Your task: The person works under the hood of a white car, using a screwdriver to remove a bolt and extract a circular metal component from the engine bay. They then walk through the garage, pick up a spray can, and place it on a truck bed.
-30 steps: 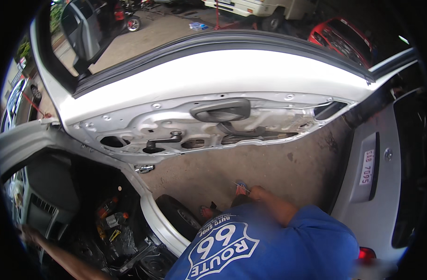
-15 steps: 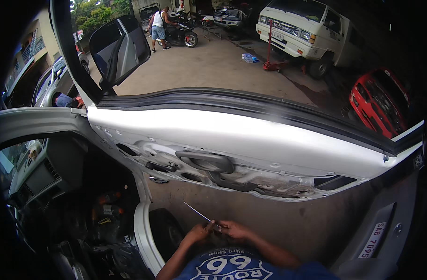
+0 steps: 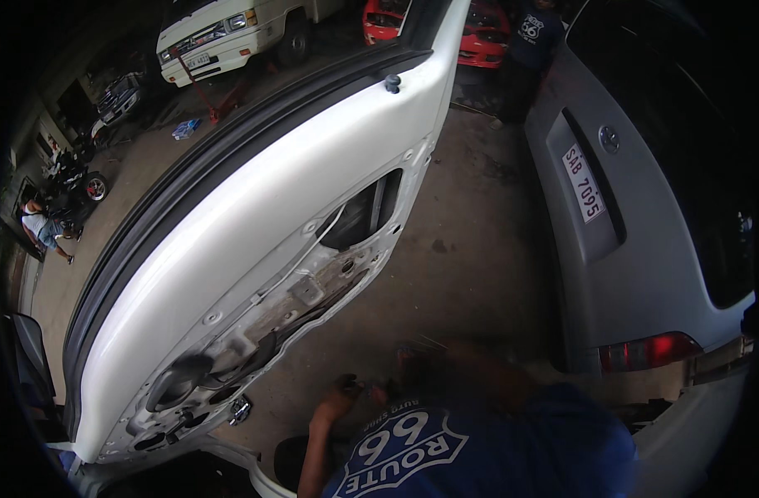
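My left hand (image 3: 337, 397) is low in the middle, below the door, its fingers curled round something dark I cannot make out. My right hand (image 3: 443, 357), in deep shadow to its right, grips a thin metal rod (image 3: 432, 340). Above and left of both hands stands the open white car door (image 3: 188, 241), its inner metal bare, with holes, a white cable and a grey handle. A small chrome part (image 3: 239, 410) is at the door's lower edge. My blue shirt fills the bottom.
A silver vehicle's rear (image 3: 579, 270) runs along the right. A person (image 3: 536, 46) in dark clothes stands beyond the door, near a red car (image 3: 481, 51). A white van (image 3: 213, 37), a red jack (image 3: 223, 106) and a person (image 3: 47, 230) by a motorbike (image 3: 80, 189) are farther back.
The view has swung right: the door now slants upright at centre-left and more of the silver vehicle shows. My hands, together on the rod half a second ago, are apart.
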`<state>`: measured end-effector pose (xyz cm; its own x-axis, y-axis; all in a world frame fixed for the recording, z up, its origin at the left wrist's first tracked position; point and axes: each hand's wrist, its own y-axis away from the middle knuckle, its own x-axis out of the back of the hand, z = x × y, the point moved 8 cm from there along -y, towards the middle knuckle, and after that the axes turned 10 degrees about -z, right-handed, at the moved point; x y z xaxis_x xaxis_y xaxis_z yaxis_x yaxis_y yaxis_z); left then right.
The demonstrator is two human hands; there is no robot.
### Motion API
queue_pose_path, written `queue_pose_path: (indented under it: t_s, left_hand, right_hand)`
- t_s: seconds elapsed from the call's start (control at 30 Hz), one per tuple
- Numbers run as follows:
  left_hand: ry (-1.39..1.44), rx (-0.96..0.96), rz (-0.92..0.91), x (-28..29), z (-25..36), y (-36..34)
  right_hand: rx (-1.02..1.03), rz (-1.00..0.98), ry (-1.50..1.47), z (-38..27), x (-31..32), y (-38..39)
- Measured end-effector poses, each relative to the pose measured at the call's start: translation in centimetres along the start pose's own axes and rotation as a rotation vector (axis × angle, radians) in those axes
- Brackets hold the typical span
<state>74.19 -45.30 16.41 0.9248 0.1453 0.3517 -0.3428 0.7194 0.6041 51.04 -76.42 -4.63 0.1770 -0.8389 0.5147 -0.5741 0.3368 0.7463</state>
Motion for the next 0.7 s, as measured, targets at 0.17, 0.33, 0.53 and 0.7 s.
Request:
queue_pose_path:
  t_s: [0.17,0.33,0.53,0.7]
  left_hand:
    - [-0.187,-0.199,-0.082,1.5,11.7,-6.1]
    - [-0.482,-0.503,-0.123,-1.0,27.6,-12.7]
    - [-0.943,-0.109,-0.108,-4.2,38.7,-31.9]
    - [-1.380,0.614,-0.243,1.7,33.0,-41.0]
  right_hand:
    - [-0.249,0.046,0.213,10.3,2.4,6.6]
    - [-0.282,0.124,-0.262,14.3,-0.4,7.6]
    - [-0.278,0.035,-0.446,19.7,-0.1,1.0]
    - [-0.105,0.142,-0.201,25.2,9.0,-4.0]
